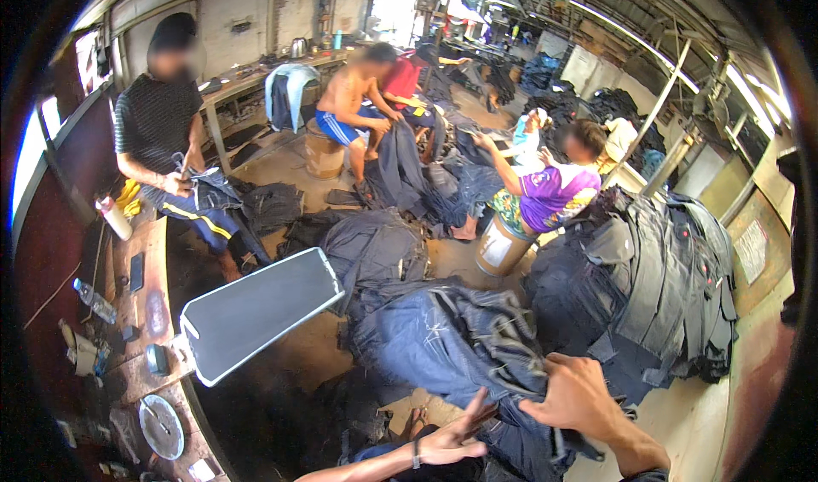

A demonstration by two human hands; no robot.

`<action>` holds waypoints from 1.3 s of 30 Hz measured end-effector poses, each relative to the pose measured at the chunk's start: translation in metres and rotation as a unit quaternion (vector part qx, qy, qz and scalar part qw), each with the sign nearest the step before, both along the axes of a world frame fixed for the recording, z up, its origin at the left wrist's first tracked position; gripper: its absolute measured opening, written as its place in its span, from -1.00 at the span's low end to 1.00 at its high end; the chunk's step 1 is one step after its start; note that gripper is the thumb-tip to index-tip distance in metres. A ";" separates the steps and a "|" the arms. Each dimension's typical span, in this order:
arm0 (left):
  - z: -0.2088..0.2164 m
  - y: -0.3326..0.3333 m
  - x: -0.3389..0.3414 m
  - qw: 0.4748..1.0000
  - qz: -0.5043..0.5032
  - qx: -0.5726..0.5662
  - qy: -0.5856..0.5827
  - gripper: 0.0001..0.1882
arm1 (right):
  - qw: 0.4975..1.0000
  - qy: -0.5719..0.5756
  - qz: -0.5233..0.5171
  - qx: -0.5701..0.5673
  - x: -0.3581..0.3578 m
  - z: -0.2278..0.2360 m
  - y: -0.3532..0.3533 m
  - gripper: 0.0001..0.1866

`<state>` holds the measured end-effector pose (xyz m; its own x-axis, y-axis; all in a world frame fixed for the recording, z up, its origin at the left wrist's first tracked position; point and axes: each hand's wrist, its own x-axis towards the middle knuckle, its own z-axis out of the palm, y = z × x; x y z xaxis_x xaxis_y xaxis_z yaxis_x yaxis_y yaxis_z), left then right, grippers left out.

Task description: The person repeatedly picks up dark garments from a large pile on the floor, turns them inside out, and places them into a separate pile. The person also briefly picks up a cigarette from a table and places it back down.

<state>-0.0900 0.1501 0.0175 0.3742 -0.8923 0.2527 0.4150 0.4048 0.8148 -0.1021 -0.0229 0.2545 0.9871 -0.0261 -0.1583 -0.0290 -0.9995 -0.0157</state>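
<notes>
A pair of dark blue jeans (434,333) with pale stitching lies bunched in front of me, over my lap and toward the heap beyond. My right hand (579,397) is closed on the upper right edge of the jeans, thumb toward the cloth. Lower down and to the left, my left hand (456,441) has its fingers apart, close to the near folds of the denim. A dark band (416,455) circles the left wrist. Whether the left fingertips touch the cloth is hard to tell.
Left, a dark pale-edged board (260,316) juts from a wooden bench (153,299) bearing a phone, bottle and round metal plate (161,427). Denim piles stand ahead and right (673,269). Several people sit nearby; one on a drum (503,250), another by the bench (162,116).
</notes>
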 end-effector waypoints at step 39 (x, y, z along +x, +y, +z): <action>-0.014 0.109 0.031 0.904 0.318 0.276 0.076 -0.65 | 0.838 -0.060 -0.051 0.539 0.037 -0.214 0.033 -0.70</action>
